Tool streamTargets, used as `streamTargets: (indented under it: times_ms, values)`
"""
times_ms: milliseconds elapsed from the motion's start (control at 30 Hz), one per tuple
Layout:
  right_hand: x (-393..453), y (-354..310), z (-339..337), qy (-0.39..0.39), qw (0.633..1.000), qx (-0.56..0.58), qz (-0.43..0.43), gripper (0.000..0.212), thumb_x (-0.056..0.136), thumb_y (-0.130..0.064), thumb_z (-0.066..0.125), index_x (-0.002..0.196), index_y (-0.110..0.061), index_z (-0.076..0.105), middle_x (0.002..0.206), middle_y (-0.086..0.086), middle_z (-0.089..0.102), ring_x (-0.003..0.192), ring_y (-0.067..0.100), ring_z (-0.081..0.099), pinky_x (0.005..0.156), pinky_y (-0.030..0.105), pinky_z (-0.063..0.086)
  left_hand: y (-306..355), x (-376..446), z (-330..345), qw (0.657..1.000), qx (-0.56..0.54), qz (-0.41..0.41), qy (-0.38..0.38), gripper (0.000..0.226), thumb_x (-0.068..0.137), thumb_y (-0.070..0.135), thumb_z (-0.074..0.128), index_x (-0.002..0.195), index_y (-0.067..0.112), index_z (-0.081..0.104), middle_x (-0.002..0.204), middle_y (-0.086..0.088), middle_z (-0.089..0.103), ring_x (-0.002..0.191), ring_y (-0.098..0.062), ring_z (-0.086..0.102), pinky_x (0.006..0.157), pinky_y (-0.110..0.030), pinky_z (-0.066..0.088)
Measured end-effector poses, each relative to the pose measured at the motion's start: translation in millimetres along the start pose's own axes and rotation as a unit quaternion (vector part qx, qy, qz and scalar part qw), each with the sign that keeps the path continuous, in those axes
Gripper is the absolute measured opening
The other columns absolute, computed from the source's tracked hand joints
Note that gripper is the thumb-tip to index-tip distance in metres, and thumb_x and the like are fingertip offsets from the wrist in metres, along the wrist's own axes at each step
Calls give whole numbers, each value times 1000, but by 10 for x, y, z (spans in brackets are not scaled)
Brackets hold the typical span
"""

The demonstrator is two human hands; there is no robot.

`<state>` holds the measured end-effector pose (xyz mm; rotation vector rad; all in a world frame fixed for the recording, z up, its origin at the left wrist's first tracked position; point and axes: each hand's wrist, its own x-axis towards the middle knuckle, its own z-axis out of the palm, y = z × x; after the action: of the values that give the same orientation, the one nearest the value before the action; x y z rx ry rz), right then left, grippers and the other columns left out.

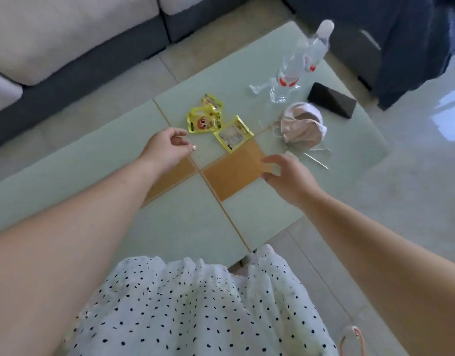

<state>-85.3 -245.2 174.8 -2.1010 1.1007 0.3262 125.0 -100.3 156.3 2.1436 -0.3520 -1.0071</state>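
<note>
Reaching out over the glass bench point(190, 222) with both hands, well apart from each other, gripping nothing. On the left hand point(167, 147), fingers loosely curled, thumb and forefinger close together, just beside the yellow packets point(204, 122) but not touching them. On the right hand point(288, 176), fingers relaxed and spread, out toward the bench's right edge, near the mask point(302, 124); whether touching the glass, cannot tell. Three packets in all, lying flat at mid-bench between the two hands and a little beyond them: two overlapping, the third showing its pale back, nearest the right hand. Farther off, two clear bottles point(289, 73) standing and a dark phone point(331, 101) lying flat beside the mask. Beyond the bench, a sofa point(67, 34). Down in front, a dotted dress point(195, 304).
</note>
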Motion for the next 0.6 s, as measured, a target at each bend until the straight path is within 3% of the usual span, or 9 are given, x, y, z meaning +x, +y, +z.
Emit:
streamTargets:
  times_ms: [133, 200, 367, 533, 600]
  values:
    - [921, -74, 25, -23, 998, -46, -27, 38, 90, -22, 56, 128, -29, 55, 133, 2, 52, 110, 22, 54, 75, 23, 36, -79, 687, 101, 998, 44, -16, 34, 38, 83, 16, 69, 119, 12, 58, 102, 0, 61, 98, -16, 59, 84, -25, 45]
    - [1351, -65, 138, -45, 995, -75, -56, 39, 90, -23, 56, 129, -29, 55, 136, 0, 50, 116, 22, 52, 80, 25, 37, -147, 1024, 224, 996, 79, -22, 37, 38, 82, 16, 70, 118, 11, 59, 103, 0, 61, 99, -18, 60, 90, -28, 45]
    - [2177, 38, 490, -109, 970, -174, -128, 43, 92, -22, 53, 135, -23, 50, 146, -1, 39, 127, 25, 45, 96, 34, 41, -355, 1714, 531, 974, 222, 2, 38, 47, 83, 22, 69, 127, 15, 55, 128, -4, 60, 117, -22, 56, 101, -33, 44]
    - [2581, 231, 697, -121, 936, -265, -198, 42, 93, -14, 52, 134, -16, 48, 157, -6, 20, 143, 20, 20, 102, 40, 38, -504, 2186, 734, 927, 366, 66, 42, 57, 85, 26, 64, 138, 23, 45, 150, -3, 39, 134, -27, 40, 105, -38, 38]
    - [2689, 290, 749, -114, 926, -281, -226, 42, 91, -12, 53, 133, -15, 46, 159, -2, 15, 146, 22, 14, 110, 42, 30, -505, 2315, 783, 911, 402, 85, 45, 65, 85, 29, 63, 144, 23, 36, 156, -1, 29, 141, -24, 33, 110, -41, 34]
